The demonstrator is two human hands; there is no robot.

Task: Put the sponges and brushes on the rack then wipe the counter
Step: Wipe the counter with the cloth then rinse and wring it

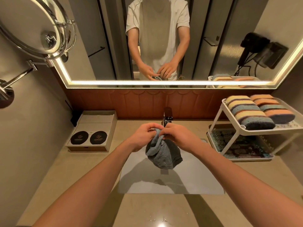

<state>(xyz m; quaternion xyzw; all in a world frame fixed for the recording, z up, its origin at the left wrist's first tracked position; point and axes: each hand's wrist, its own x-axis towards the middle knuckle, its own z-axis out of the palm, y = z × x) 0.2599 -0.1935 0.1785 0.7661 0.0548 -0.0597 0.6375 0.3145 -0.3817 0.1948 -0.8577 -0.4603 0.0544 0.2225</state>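
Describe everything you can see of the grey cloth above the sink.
The grey cloth looks like soft terry fabric with a darker stripe near its lower hem. Bunched into a crumpled lump, it hangs in the air above the sink, touching neither it nor the counter. Its gathered top is pinched between the fingers of the left hand and right hand, just in front of the faucet.
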